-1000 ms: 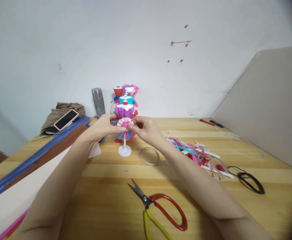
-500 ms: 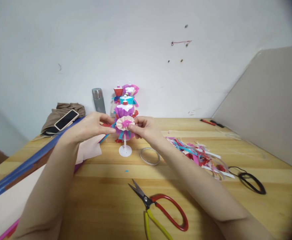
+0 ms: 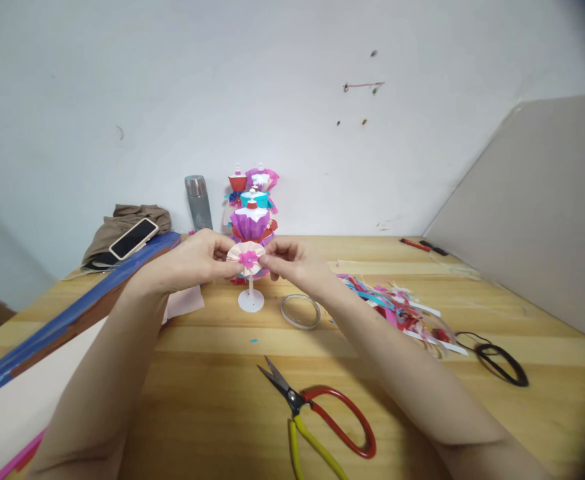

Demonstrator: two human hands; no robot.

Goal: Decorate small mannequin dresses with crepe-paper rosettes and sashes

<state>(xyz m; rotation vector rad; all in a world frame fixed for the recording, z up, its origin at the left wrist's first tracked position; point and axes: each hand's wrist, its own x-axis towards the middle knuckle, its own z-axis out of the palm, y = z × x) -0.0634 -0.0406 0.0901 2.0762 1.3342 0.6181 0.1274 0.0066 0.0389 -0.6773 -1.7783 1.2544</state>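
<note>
Between my two hands is a pleated cream paper rosette (image 3: 236,252) with a pink flower (image 3: 249,260) at its centre. My left hand (image 3: 199,261) pinches its left edge and my right hand (image 3: 292,261) pinches its right edge. The rosette is in front of a small mannequin (image 3: 251,223) on a round white base, dressed in purple crepe paper with a red neck. Whether the rosette touches the mannequin, I cannot tell. Behind stand several similar mannequins, one with a turquoise top (image 3: 259,199) and one in red (image 3: 237,182).
Scissors (image 3: 297,402) with red and yellow handles lie open in front. A tape ring (image 3: 301,312), paper scraps (image 3: 397,310) and a black cord loop (image 3: 502,363) are to the right. At left are paper sheets (image 3: 27,393), a phone (image 3: 133,239), brown cloth (image 3: 107,233) and a flask (image 3: 199,203).
The rosette has shifted slightly down and left. My left hand has moved right and now grips its left edge, while my right hand keeps hold.
</note>
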